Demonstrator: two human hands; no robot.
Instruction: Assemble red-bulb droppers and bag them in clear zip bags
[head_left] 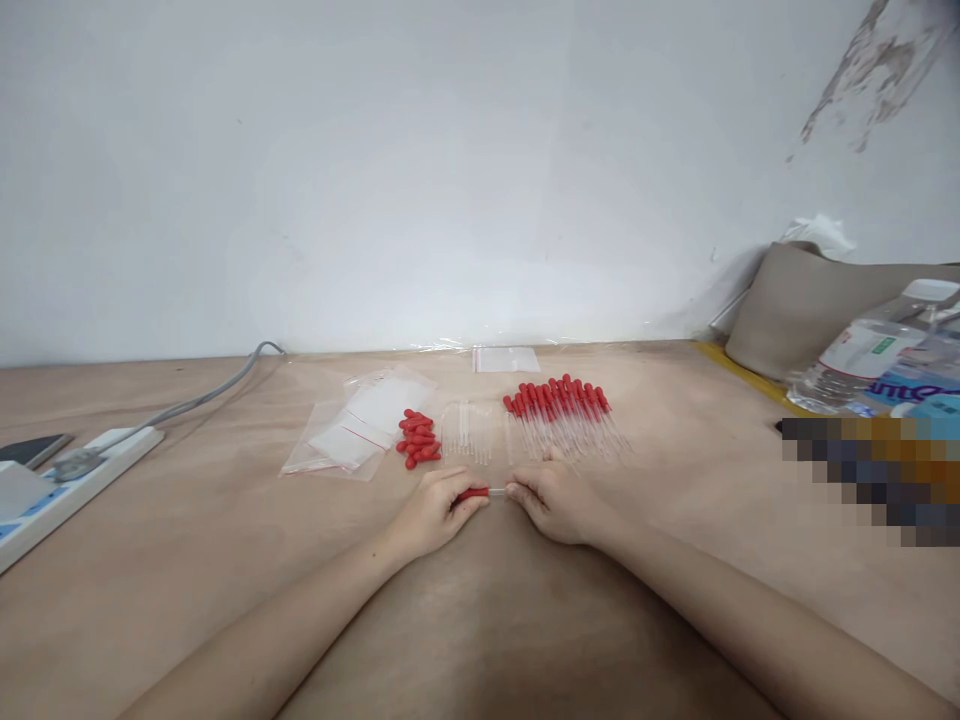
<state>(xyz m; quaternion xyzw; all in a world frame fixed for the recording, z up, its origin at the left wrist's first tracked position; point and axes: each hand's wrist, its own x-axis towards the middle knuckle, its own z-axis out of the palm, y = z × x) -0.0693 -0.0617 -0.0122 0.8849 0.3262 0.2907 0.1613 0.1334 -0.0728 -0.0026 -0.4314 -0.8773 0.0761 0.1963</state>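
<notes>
Wide wooden table point(187, 560) against a white wall point(375, 170). Mid-table, left hand point(433, 515) pinched shut on a red bulb point(472, 493), right hand point(555, 503) closed on a glass tube point(497, 492) joined to it. Just beyond: assembled droppers point(562, 405), bare tubes point(466, 432), loose bulbs point(418, 439), bags point(360, 425). Power strip point(67, 480) at left edge; bottle point(862, 360) at right edge, label unreadable.

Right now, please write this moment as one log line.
left hand: holds red bulb | right hand: holds glass tube | behind: loose bulbs, finished droppers
</notes>
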